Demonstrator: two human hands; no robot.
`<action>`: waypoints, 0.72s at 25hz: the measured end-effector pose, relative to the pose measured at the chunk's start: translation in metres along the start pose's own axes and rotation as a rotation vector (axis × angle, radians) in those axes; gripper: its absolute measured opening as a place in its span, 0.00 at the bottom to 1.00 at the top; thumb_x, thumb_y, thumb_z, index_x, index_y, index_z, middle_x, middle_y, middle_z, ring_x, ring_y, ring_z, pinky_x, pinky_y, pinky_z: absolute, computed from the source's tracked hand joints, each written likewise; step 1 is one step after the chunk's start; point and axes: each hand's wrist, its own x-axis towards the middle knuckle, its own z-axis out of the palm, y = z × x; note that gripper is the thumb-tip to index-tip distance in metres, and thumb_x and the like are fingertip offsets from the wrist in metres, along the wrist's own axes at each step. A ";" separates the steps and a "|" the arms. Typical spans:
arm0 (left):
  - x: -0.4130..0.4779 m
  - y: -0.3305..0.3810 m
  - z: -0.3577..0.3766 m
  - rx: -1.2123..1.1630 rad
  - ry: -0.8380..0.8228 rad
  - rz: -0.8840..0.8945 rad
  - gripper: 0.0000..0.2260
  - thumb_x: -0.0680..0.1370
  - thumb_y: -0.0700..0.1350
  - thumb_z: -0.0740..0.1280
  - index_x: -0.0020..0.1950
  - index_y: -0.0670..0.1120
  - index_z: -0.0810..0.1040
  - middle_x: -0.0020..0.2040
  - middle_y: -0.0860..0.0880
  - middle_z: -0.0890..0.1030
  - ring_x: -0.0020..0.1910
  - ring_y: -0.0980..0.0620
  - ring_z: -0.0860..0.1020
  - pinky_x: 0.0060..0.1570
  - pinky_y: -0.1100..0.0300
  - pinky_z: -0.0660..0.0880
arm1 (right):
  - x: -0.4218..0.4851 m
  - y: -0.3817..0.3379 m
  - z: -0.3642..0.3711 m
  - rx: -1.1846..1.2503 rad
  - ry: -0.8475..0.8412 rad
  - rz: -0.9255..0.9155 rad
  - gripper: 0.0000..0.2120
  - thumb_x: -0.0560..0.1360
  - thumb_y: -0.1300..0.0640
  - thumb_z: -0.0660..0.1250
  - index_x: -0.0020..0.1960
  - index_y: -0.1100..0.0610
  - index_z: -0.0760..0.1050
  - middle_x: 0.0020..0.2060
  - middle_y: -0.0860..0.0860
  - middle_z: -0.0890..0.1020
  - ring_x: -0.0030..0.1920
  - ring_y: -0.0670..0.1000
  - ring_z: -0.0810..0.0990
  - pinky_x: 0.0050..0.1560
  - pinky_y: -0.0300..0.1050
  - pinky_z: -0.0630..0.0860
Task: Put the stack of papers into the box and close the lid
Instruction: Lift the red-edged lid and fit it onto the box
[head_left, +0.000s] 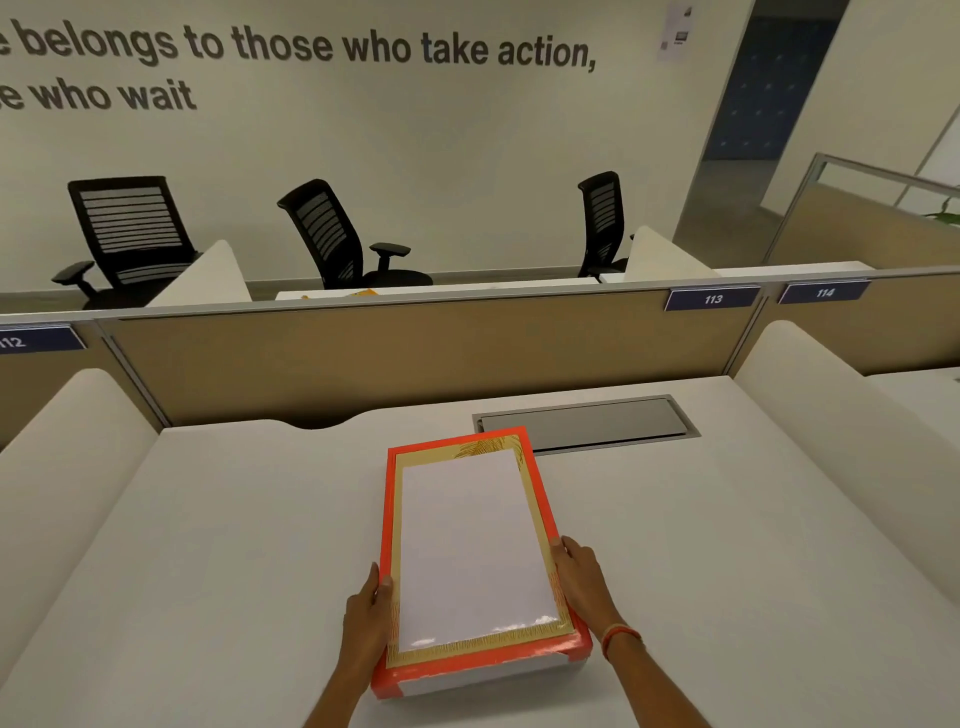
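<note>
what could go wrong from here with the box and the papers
1. The box sits askew on the desk, and the left hand and right hand hold only its near sides, so a push may swivel it.
2. No loose lid is in view; whether the white stack of papers lies inside or on top is unclear, so closing could crease it.

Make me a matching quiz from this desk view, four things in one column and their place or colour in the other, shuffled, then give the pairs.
Things:
1. left hand
2. right hand
3. box
4. cable hatch

Descriptions:
A. grey metal panel set in the desk, behind the box
B. orange-edged, resting on the desk
C. on the box's left edge
D. on the box's right edge, orange band at its wrist

Pairs: 1-C, 2-D, 3-B, 4-A
</note>
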 end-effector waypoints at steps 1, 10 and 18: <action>0.000 -0.004 0.002 0.012 0.013 0.015 0.17 0.83 0.52 0.54 0.62 0.45 0.76 0.38 0.40 0.80 0.37 0.40 0.80 0.41 0.52 0.78 | -0.001 0.001 0.000 -0.015 0.005 -0.013 0.20 0.82 0.44 0.53 0.55 0.59 0.74 0.48 0.57 0.75 0.42 0.53 0.76 0.47 0.43 0.77; 0.002 -0.017 0.008 0.277 0.095 0.118 0.21 0.84 0.45 0.56 0.77 0.42 0.63 0.37 0.34 0.74 0.36 0.39 0.76 0.43 0.47 0.77 | -0.002 0.023 0.014 -0.315 0.132 -0.081 0.18 0.76 0.54 0.69 0.59 0.67 0.77 0.52 0.64 0.80 0.51 0.65 0.79 0.52 0.58 0.78; 0.000 -0.009 0.013 0.524 0.157 0.051 0.24 0.83 0.51 0.55 0.80 0.52 0.56 0.56 0.39 0.75 0.53 0.44 0.79 0.60 0.50 0.77 | -0.008 0.021 0.018 -0.606 0.165 -0.373 0.27 0.78 0.55 0.66 0.76 0.57 0.65 0.70 0.55 0.74 0.56 0.54 0.82 0.49 0.42 0.83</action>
